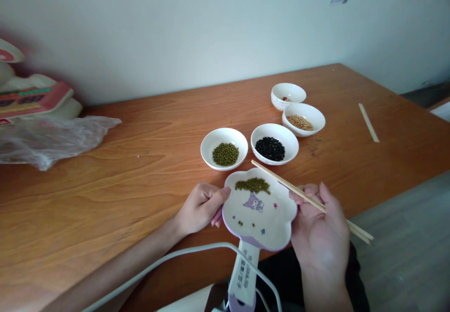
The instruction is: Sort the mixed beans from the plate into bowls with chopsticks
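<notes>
Wooden worktop (158, 152) spreads ahead: left hand (202, 209) pinches the dish (272, 227), right hand (318, 232) holds chopsticks (291, 187), bowls (208, 148) stand beyond both grips.

Hands (201, 207): two
Flower-shaped dish (269, 238): one, between left fingers (219, 198) and right fingers (329, 201)
Wooden chopsticks (281, 180): two, in the right fingers
White bowls (207, 148): four, beyond the fingers
Mung-bean heaps (253, 185): two
Black-bean heap (270, 148): one
Tan-bean heap (299, 123): one
Pale strip (369, 123): one, right of the fingers
Clear plastic bag (66, 138): one, left of the fingers
White cable (197, 247): one
</notes>
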Action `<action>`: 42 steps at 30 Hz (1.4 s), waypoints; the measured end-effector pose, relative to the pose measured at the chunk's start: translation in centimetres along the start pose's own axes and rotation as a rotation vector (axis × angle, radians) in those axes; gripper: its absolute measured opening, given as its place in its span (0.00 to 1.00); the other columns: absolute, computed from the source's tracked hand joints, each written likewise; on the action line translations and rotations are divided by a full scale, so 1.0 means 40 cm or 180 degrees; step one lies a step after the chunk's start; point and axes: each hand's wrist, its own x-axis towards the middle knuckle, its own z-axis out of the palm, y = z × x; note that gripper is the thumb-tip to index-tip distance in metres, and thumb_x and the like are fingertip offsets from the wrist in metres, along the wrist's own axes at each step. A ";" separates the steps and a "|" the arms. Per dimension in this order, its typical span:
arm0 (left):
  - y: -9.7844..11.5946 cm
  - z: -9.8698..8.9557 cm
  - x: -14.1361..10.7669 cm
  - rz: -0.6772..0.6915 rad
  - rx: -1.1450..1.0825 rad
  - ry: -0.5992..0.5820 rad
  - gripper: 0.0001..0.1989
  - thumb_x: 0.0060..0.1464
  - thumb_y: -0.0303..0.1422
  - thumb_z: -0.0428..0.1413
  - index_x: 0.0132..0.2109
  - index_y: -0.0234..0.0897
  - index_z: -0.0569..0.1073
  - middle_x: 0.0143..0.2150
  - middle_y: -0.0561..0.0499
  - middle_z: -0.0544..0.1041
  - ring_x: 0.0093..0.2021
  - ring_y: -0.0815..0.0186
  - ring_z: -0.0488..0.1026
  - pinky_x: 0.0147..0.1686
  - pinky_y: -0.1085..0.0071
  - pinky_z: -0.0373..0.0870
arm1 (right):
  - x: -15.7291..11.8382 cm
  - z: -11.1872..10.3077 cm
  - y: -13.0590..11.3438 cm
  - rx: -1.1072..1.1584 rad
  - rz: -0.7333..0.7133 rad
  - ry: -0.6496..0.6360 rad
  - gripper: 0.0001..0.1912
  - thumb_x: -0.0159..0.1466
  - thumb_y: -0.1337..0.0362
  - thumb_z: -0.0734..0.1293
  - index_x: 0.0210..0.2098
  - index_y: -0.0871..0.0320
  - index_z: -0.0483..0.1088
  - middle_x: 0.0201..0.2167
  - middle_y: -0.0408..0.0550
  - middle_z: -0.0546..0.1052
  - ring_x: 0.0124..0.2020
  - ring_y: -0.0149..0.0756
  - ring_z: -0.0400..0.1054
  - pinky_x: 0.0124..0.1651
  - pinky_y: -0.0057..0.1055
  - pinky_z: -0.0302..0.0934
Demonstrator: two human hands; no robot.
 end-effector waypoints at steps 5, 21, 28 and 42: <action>0.002 -0.001 0.002 -0.0008 -0.0062 0.0023 0.38 0.75 0.51 0.46 0.17 0.36 0.68 0.13 0.53 0.69 0.14 0.75 0.63 0.19 0.77 0.60 | -0.011 0.013 -0.012 0.0343 0.0250 0.0174 0.21 0.72 0.45 0.65 0.29 0.52 0.67 0.24 0.41 0.72 0.27 0.39 0.70 0.38 0.41 0.64; 0.022 0.019 -0.014 0.0066 -0.0328 0.0517 0.37 0.72 0.51 0.52 0.17 0.36 0.67 0.13 0.54 0.66 0.14 0.75 0.59 0.16 0.76 0.52 | -0.048 0.045 -0.037 0.0657 0.0694 0.0605 0.21 0.71 0.48 0.64 0.27 0.53 0.67 0.24 0.42 0.69 0.26 0.36 0.68 0.33 0.38 0.66; 0.019 0.026 -0.013 0.0206 -0.0080 0.0464 0.38 0.74 0.50 0.49 0.17 0.35 0.66 0.13 0.54 0.66 0.15 0.76 0.59 0.17 0.78 0.54 | -0.038 0.041 -0.032 0.0636 0.0623 0.0718 0.21 0.70 0.49 0.64 0.26 0.54 0.68 0.24 0.42 0.70 0.27 0.36 0.69 0.35 0.37 0.66; -0.014 -0.019 0.011 0.0956 0.1595 0.0096 0.29 0.75 0.34 0.46 0.21 0.35 0.56 0.18 0.56 0.58 0.19 0.76 0.53 0.23 0.73 0.50 | -0.008 0.014 0.052 0.0380 -0.0131 0.0387 0.24 0.74 0.50 0.62 0.26 0.54 0.73 0.22 0.42 0.72 0.30 0.36 0.69 0.41 0.37 0.64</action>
